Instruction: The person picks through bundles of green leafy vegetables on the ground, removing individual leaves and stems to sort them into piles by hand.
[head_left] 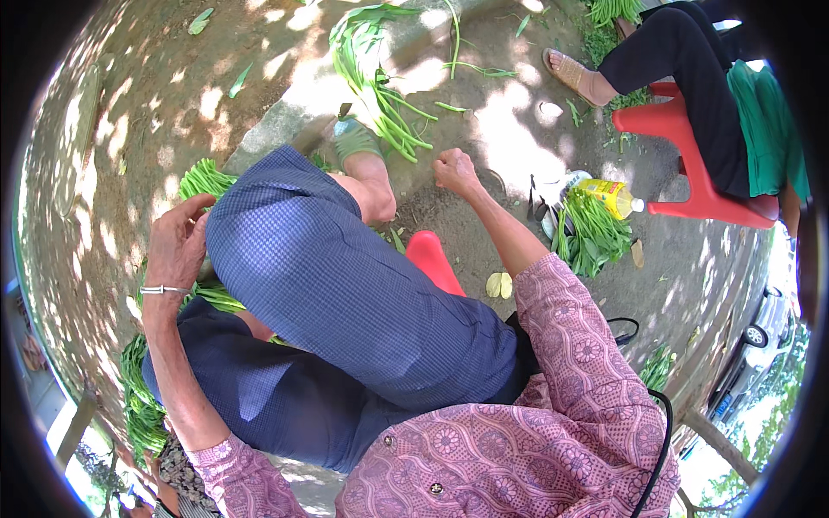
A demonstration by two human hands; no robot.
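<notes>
My left hand point(180, 239), with a bracelet at the wrist, is beside my raised knee in blue checked trousers point(289, 242), its fingers loosely curved and apart. Leafy green stems point(200, 180) lie just beyond it. My right hand point(453, 173) is held out past my leg with fingers curled closed; whatever is inside, if anything, is hidden. Near it, a bunch of long-stemmed greens point(371, 78) lies on pale pavement beyond my foot. To the right, more greens point(590, 237) lie beside a yellow-labelled plastic bottle point(616, 197) and some dark objects I cannot make out.
A person's sandalled foot point(577, 76) and dark-trousered legs are at the upper right, on a red plastic stool point(691, 203). Another red seat point(427, 255) shows under my leg. More greens point(142, 393) are at lower left. A silver car point(751, 341) stands at far right.
</notes>
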